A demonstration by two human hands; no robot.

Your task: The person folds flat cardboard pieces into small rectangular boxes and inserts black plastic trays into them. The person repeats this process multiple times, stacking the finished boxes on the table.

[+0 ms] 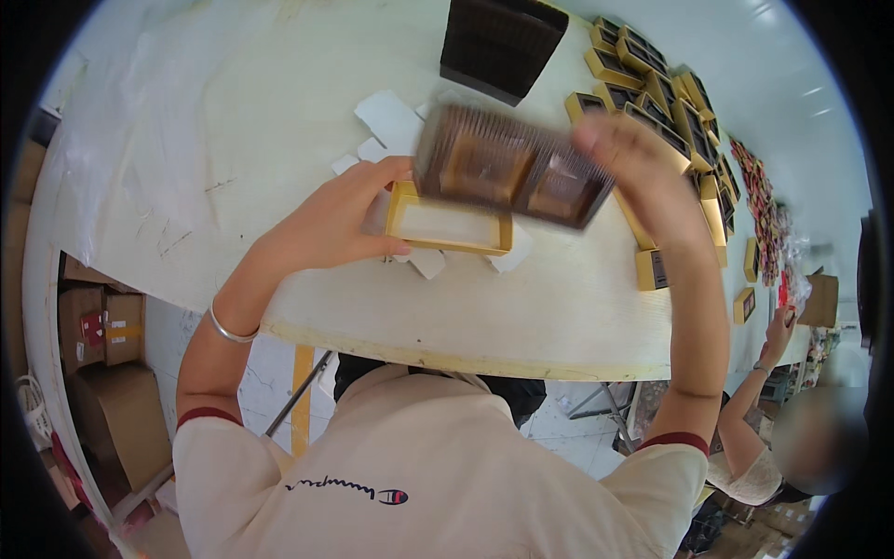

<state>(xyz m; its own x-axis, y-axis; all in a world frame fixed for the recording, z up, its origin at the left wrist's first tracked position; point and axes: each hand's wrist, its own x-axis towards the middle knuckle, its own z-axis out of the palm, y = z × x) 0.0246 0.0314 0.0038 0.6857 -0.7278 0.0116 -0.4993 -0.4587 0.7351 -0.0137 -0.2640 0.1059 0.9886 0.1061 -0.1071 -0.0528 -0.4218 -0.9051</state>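
Note:
My left hand (346, 216) grips the left end of a shallow gold box (453, 247), fingers at its far side and thumb at its near side. The box's inside is white and holds nothing. Above its far right part hangs a dark brown plastic tray (517, 172) with square compartments, tilted and smeared by motion. My right hand (643, 163) holds that tray by its right end, the fingers partly blurred. White card pieces (389, 119) lie on the table around and behind the box.
A dark brown stack of what look like trays (503, 42) stands at the far middle. Many gold boxes with dark inserts (652, 93) crowd the right side. Clear plastic film (130, 130) covers the left. Another person's hand (780, 331) is at far right; cartons (102, 326) sit lower left.

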